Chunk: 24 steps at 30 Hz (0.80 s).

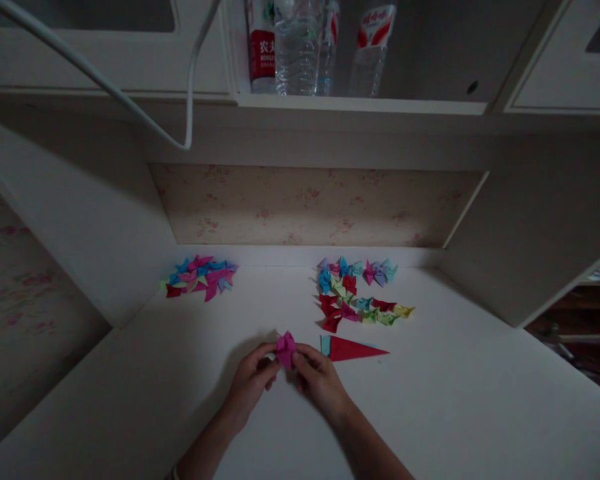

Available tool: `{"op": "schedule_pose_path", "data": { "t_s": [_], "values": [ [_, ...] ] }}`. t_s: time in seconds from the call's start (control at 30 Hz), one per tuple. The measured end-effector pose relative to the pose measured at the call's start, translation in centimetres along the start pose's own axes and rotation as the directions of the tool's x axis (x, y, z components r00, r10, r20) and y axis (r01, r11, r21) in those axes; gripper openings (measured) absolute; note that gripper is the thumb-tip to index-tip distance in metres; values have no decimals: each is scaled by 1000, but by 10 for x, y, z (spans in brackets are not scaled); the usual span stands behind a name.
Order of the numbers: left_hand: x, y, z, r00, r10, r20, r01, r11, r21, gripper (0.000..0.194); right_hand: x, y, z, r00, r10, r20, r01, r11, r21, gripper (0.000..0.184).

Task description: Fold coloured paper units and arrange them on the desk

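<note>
A small magenta folded-paper piece (286,349) is held up between my two hands, just over the white table. My left hand (255,373) pinches its left side between thumb and fingers. On its right side, the thumb and fingers of my right hand (320,379) close on the paper. The fingertips hide part of its edges. Just right of my right hand lies a red paper triangle (355,349), its point to the right, with a light blue paper edge (325,345) showing at its wide end.
Colourful folded-paper pieces lie in a heap (200,275) at the back left and in rows (345,303) at the back right of the white table (260,300). Plastic bottles (300,53) stand on the shelf above. A white cable (125,100) hangs at the upper left.
</note>
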<state>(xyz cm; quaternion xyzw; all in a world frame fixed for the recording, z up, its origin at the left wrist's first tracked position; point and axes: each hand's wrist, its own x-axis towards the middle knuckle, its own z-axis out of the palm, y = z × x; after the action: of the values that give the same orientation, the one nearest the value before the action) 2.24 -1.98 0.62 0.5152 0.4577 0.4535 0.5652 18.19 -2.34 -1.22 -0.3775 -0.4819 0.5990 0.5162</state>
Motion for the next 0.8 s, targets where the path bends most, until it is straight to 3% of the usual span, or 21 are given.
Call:
{"op": "schedule_pose_path", "data": {
  "t_s": [0.53, 0.73, 0.8],
  "values": [
    [-2, 1, 3, 996, 72, -48, -73, 997, -25, 24, -1, -1, 1, 1000, -18, 19, 17, 999, 38, 34],
    [-7, 10, 6, 997, 42, 64, -35, 993, -110, 18, 1, 5, 1, 1000, 11, -13, -10, 992, 128, 32],
    [-8, 12, 6, 998, 39, 52, -31, 989, -144, 16, 2, 7, 1, 1000, 11, -22, -7, 988, 157, 31]
  ]
}}
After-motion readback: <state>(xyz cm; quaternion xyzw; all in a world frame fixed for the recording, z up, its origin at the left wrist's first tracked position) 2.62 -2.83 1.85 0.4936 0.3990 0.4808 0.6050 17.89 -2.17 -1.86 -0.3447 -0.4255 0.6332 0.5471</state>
